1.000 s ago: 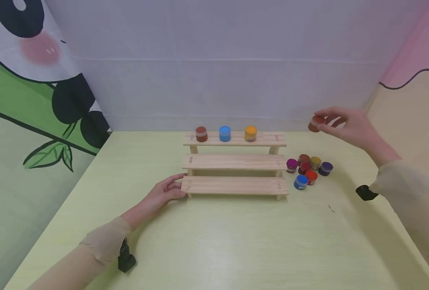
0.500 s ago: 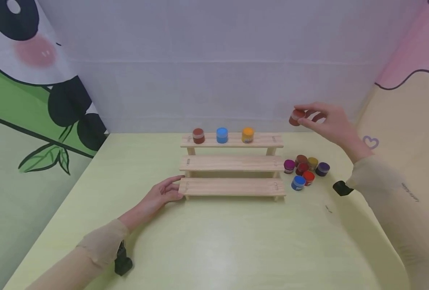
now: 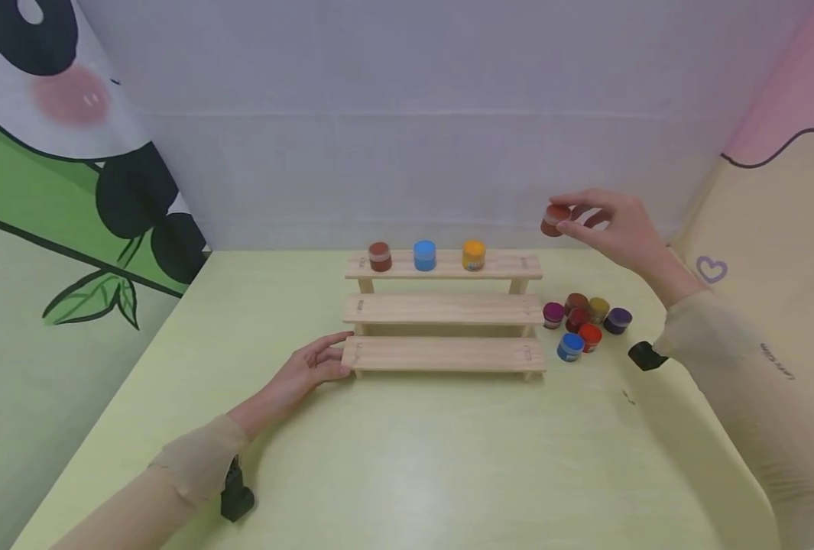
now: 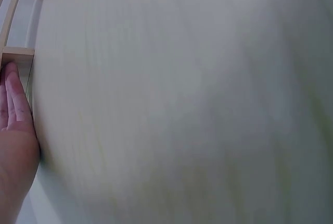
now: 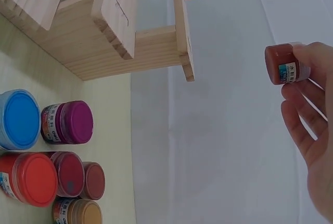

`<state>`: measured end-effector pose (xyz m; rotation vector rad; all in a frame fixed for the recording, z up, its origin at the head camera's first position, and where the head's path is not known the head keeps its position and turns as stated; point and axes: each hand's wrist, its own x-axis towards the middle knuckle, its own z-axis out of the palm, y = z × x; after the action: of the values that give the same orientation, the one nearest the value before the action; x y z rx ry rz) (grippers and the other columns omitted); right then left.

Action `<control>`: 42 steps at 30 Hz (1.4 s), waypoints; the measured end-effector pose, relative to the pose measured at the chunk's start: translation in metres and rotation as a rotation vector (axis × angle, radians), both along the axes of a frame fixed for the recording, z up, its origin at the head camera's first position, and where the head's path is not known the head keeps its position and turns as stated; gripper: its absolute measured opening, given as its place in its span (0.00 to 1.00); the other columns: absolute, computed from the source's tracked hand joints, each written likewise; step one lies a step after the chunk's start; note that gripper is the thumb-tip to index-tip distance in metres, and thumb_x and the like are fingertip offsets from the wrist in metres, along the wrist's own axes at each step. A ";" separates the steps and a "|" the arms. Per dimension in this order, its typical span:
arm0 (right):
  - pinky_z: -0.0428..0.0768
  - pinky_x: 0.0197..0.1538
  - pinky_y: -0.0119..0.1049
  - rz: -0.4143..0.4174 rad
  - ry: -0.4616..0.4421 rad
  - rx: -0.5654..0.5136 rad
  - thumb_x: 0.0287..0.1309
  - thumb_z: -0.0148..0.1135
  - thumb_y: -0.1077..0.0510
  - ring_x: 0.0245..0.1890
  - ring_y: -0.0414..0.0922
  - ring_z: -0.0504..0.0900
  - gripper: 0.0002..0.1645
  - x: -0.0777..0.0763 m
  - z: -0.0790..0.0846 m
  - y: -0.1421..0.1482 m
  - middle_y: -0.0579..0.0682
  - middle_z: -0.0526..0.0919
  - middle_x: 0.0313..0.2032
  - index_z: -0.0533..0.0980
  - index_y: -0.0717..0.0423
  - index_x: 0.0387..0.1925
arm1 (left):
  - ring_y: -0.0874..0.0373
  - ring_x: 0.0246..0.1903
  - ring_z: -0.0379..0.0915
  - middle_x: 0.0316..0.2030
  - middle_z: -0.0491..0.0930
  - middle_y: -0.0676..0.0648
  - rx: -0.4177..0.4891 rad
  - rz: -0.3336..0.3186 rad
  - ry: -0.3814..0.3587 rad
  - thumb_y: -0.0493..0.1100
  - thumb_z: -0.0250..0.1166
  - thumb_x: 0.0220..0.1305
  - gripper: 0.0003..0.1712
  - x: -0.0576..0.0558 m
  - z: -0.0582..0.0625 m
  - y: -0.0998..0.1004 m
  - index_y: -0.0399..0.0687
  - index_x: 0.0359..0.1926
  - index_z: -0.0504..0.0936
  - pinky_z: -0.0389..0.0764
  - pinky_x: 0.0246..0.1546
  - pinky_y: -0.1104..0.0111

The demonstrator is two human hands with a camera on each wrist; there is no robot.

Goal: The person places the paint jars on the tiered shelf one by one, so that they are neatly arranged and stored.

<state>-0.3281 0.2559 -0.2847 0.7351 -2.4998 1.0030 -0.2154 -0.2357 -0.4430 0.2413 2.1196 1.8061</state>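
A three-tier wooden display rack point(image 3: 441, 308) stands on the table in the head view. At the left end of its lowest tier, my left hand point(image 3: 306, 367) holds the rack, thumb by the front edge and forefinger by the back; in the left wrist view its fingers point(image 4: 18, 96) reach up to the wood. My right hand point(image 3: 613, 225) pinches a small reddish-brown paint jar point(image 3: 555, 220) between thumb and fingers, raised right of the top tier. The right wrist view shows this paint jar point(image 5: 283, 65) tipped sideways in that image. On the top tier are brown point(image 3: 380, 257), blue point(image 3: 424, 256) and yellow-orange point(image 3: 474, 256) jars.
Several more paint jars cluster on the table right of the rack, among them purple-pink point(image 3: 553, 315), blue point(image 3: 570, 347), red point(image 3: 590, 337) and dark violet point(image 3: 617, 320) ones. A pale cloth wall point(image 3: 448, 168) rises behind the table.
My right hand has moved left with the reddish-brown paint jar, toward the rack's top tier, slowing in the last half second. The left hand stays at the rack's left end.
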 end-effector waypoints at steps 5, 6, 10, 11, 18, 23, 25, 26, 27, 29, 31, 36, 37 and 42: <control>0.75 0.40 0.17 0.001 0.014 -0.011 0.61 0.67 0.54 0.39 0.29 0.78 0.21 -0.002 0.001 -0.009 0.35 0.85 0.46 0.81 0.43 0.57 | 0.68 0.46 0.80 0.47 0.82 0.58 0.005 0.002 0.012 0.39 0.63 0.68 0.38 0.001 -0.002 0.000 0.44 0.75 0.58 0.78 0.51 0.74; 0.76 0.40 0.17 0.006 0.016 -0.014 0.61 0.67 0.54 0.39 0.29 0.78 0.21 -0.002 0.001 -0.011 0.38 0.85 0.46 0.81 0.42 0.57 | 0.68 0.46 0.80 0.47 0.82 0.58 0.002 0.004 0.011 0.39 0.63 0.68 0.38 0.002 -0.002 0.000 0.44 0.75 0.58 0.78 0.51 0.75; 0.76 0.39 0.18 0.019 0.014 -0.009 0.62 0.67 0.54 0.39 0.29 0.79 0.21 -0.003 -0.001 -0.018 0.49 0.86 0.48 0.81 0.44 0.57 | 0.68 0.46 0.80 0.47 0.82 0.58 -0.004 0.008 -0.001 0.39 0.63 0.67 0.39 0.002 -0.004 -0.001 0.44 0.75 0.58 0.78 0.51 0.75; 0.76 0.39 0.18 0.017 0.011 -0.003 0.62 0.67 0.53 0.39 0.29 0.79 0.21 -0.003 -0.001 -0.020 0.49 0.86 0.48 0.81 0.44 0.57 | 0.68 0.46 0.80 0.47 0.82 0.58 -0.003 0.010 -0.002 0.38 0.63 0.67 0.39 0.002 -0.004 -0.001 0.44 0.75 0.58 0.78 0.51 0.75; 0.76 0.40 0.20 0.043 0.002 0.019 0.62 0.67 0.51 0.40 0.29 0.79 0.21 -0.006 -0.004 -0.030 0.48 0.86 0.50 0.81 0.45 0.57 | 0.68 0.46 0.80 0.47 0.82 0.58 0.004 0.016 -0.006 0.38 0.63 0.67 0.39 0.001 -0.001 -0.003 0.44 0.75 0.57 0.78 0.51 0.75; 0.76 0.40 0.20 0.051 -0.013 0.040 0.62 0.67 0.52 0.39 0.27 0.78 0.21 -0.004 -0.009 -0.030 0.47 0.87 0.49 0.81 0.45 0.56 | 0.68 0.47 0.80 0.48 0.82 0.56 -0.013 -0.001 -0.014 0.39 0.63 0.67 0.39 0.001 0.000 -0.001 0.45 0.75 0.57 0.77 0.51 0.75; 0.76 0.41 0.19 0.045 -0.018 0.049 0.62 0.67 0.52 0.39 0.26 0.78 0.21 -0.004 -0.010 -0.030 0.47 0.87 0.49 0.81 0.45 0.57 | 0.68 0.47 0.80 0.49 0.82 0.56 -0.017 0.000 -0.017 0.39 0.64 0.67 0.39 0.000 0.000 -0.001 0.46 0.75 0.58 0.77 0.51 0.75; 0.76 0.41 0.19 0.043 -0.024 0.050 0.62 0.67 0.52 0.39 0.25 0.78 0.21 -0.004 -0.010 -0.030 0.47 0.87 0.50 0.81 0.44 0.57 | 0.68 0.47 0.80 0.49 0.82 0.55 -0.018 0.001 -0.016 0.39 0.64 0.67 0.39 0.000 0.000 0.000 0.46 0.75 0.58 0.77 0.51 0.75; 0.75 0.41 0.19 0.040 -0.031 0.059 0.62 0.67 0.51 0.39 0.25 0.78 0.21 -0.004 -0.010 -0.030 0.47 0.87 0.50 0.81 0.44 0.57 | 0.68 0.47 0.80 0.49 0.82 0.55 -0.017 0.003 -0.016 0.39 0.64 0.67 0.39 0.000 0.000 0.000 0.46 0.75 0.58 0.77 0.51 0.75; 0.76 0.41 0.19 0.032 -0.054 0.077 0.62 0.67 0.49 0.39 0.27 0.79 0.21 -0.004 -0.009 -0.031 0.47 0.87 0.49 0.81 0.42 0.57 | 0.68 0.47 0.81 0.49 0.82 0.55 -0.015 0.005 -0.017 0.39 0.64 0.67 0.39 0.000 0.000 -0.001 0.46 0.75 0.58 0.77 0.51 0.75; 0.77 0.40 0.20 0.018 -0.093 0.093 0.61 0.67 0.48 0.38 0.30 0.81 0.21 -0.004 -0.009 -0.031 0.47 0.87 0.48 0.81 0.40 0.56 | 0.67 0.46 0.81 0.49 0.82 0.55 -0.014 0.006 -0.016 0.40 0.64 0.67 0.39 0.001 0.000 -0.001 0.46 0.75 0.58 0.77 0.51 0.75; 0.79 0.37 0.23 0.019 -0.167 0.122 0.60 0.68 0.48 0.38 0.44 0.85 0.22 -0.004 -0.008 -0.033 0.49 0.87 0.48 0.81 0.40 0.56 | 0.68 0.47 0.80 0.49 0.82 0.55 -0.012 0.009 -0.019 0.39 0.64 0.67 0.39 0.001 0.000 -0.002 0.45 0.75 0.58 0.77 0.51 0.75; 0.79 0.37 0.24 0.023 -0.177 0.128 0.59 0.69 0.48 0.38 0.46 0.86 0.22 -0.004 -0.007 -0.033 0.50 0.87 0.48 0.81 0.41 0.57 | 0.68 0.48 0.80 0.50 0.82 0.55 -0.011 0.009 -0.019 0.39 0.64 0.67 0.39 0.001 0.000 -0.003 0.45 0.75 0.58 0.77 0.51 0.75; 0.80 0.37 0.26 0.024 -0.233 0.206 0.60 0.69 0.51 0.42 0.48 0.87 0.23 -0.005 -0.005 -0.032 0.51 0.86 0.50 0.80 0.42 0.58 | 0.68 0.49 0.79 0.50 0.82 0.55 -0.004 -0.004 -0.016 0.40 0.64 0.67 0.39 0.001 0.001 -0.001 0.46 0.75 0.58 0.77 0.52 0.75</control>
<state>-0.3326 0.2242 -0.2900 0.7463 -2.8350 0.8923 -0.2149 -0.2369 -0.4424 0.2291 2.1107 1.7955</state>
